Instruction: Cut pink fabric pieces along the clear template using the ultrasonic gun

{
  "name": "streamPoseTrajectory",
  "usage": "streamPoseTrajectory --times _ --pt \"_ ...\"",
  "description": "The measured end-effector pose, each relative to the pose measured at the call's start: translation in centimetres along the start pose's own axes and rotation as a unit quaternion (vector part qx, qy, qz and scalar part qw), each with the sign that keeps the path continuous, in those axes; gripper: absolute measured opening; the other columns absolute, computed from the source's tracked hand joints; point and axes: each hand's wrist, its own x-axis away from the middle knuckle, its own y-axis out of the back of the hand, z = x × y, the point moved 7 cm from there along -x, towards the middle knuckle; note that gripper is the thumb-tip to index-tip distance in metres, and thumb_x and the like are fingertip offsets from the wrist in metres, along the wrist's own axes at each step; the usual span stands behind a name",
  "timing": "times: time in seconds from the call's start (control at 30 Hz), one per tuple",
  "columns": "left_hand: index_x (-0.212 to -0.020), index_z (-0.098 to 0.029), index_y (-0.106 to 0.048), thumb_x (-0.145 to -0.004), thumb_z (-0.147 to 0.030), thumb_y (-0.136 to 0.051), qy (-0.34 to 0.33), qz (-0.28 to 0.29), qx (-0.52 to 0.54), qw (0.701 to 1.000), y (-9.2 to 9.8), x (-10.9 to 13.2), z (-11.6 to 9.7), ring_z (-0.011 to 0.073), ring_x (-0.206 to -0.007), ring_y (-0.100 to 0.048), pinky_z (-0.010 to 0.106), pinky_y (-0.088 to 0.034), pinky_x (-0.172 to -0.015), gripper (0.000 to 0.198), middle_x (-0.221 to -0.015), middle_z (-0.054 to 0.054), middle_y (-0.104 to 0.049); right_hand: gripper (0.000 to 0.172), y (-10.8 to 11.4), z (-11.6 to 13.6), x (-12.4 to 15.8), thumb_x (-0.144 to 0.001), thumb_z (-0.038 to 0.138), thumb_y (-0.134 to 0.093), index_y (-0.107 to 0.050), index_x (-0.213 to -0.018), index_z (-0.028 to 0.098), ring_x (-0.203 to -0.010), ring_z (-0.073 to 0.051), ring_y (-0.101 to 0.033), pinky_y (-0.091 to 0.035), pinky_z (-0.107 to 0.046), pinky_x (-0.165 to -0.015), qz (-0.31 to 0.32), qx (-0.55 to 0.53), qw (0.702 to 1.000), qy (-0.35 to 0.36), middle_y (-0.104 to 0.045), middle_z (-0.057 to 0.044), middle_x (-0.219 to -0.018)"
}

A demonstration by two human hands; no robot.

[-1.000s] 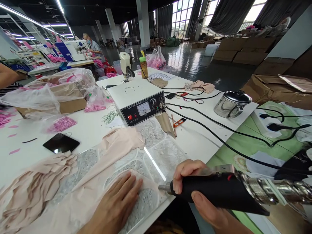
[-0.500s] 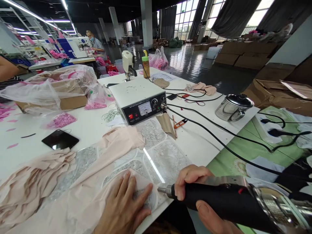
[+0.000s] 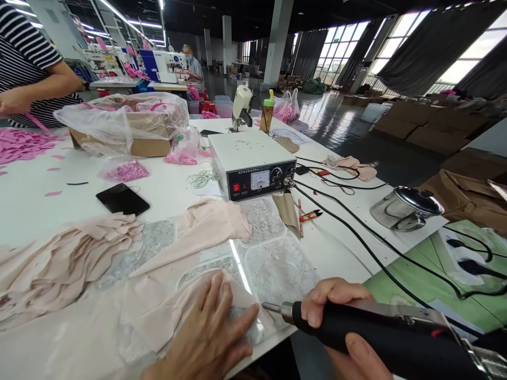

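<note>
My left hand lies flat with fingers spread on a pale pink piece of fabric near the front edge of the table. Wrapped in my right hand is a black ultrasonic handpiece with a metal tip. That tip points left and sits at the fabric's edge, close to my left index finger; whether it touches the cloth I cannot tell. Under the fabric is a clear sheet over a grey stone-patterned mat. A layered stack of the same pink fabric rests at the left.
A white generator box stands behind the mat, its black cable running right. Orange-handled snips, a phone and a lidded steel pot lie around. A co-worker in a striped top holds a pink strip at far left.
My view has turned left, so the table's things sit further right and more of the co-worker shows. My left hand stays on the fabric, and the handpiece tip remains near its index finger.
</note>
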Motion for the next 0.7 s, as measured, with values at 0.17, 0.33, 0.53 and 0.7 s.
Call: streamPoseTrajectory --times 0.17,0.33,0.53,0.7 --pt "-0.145 -0.032 -0.051 -0.069 -0.062 -0.087 -0.013 -0.003 0.001 1.000 0.8 -0.4 -0.3 0.0488 -0.123 -0.053 0.057 -0.051 -0.090 0.089 -0.128 0.021 -0.056 0.021 -1.3 -0.3 -0.9 -0.092 0.040 -0.060 -0.062 -0.107 0.025 -0.067 -0.017 -0.060 -0.055 -0.036 -0.063 0.016 -0.023 0.999 0.025 -0.059 -0.005 -0.088" --pt "-0.144 -0.032 -0.051 -0.068 -0.061 -0.088 -0.002 0.004 0.012 1.000 0.7 -0.3 -0.3 0.0495 -0.125 -0.052 0.058 -0.050 -0.091 0.090 -0.130 0.021 -0.056 0.019 -2.1 -0.3 -1.7 -0.090 0.038 -0.061 -0.064 -0.103 0.024 -0.064 -0.016 -0.059 -0.055 -0.034 -0.059 0.001 -0.028 0.999 0.038 -0.061 -0.004 -0.085" --pt "-0.151 -0.037 -0.041 -0.071 -0.055 -0.089 0.031 0.037 0.035 0.998 -1.1 0.6 -0.6 0.0514 -0.137 -0.041 0.064 -0.044 -0.100 0.095 -0.140 0.019 -0.050 0.018 -1.8 0.9 -1.6 -0.090 0.035 -0.061 -0.065 -0.103 0.023 -0.063 -0.014 -0.060 -0.056 -0.030 -0.060 0.009 -0.033 0.998 0.045 -0.061 -0.003 -0.083" --pt "-0.154 -0.042 -0.036 -0.076 -0.059 -0.084 0.035 0.058 0.054 0.996 -1.8 0.9 -0.7 0.0512 -0.143 -0.034 0.064 -0.043 -0.103 0.093 -0.145 0.018 -0.047 0.019 -1.4 1.2 -0.2 -0.092 0.039 -0.058 -0.062 -0.104 0.024 -0.064 -0.015 -0.058 -0.053 -0.031 -0.060 -0.012 -0.016 1.000 0.007 -0.058 -0.004 -0.084"
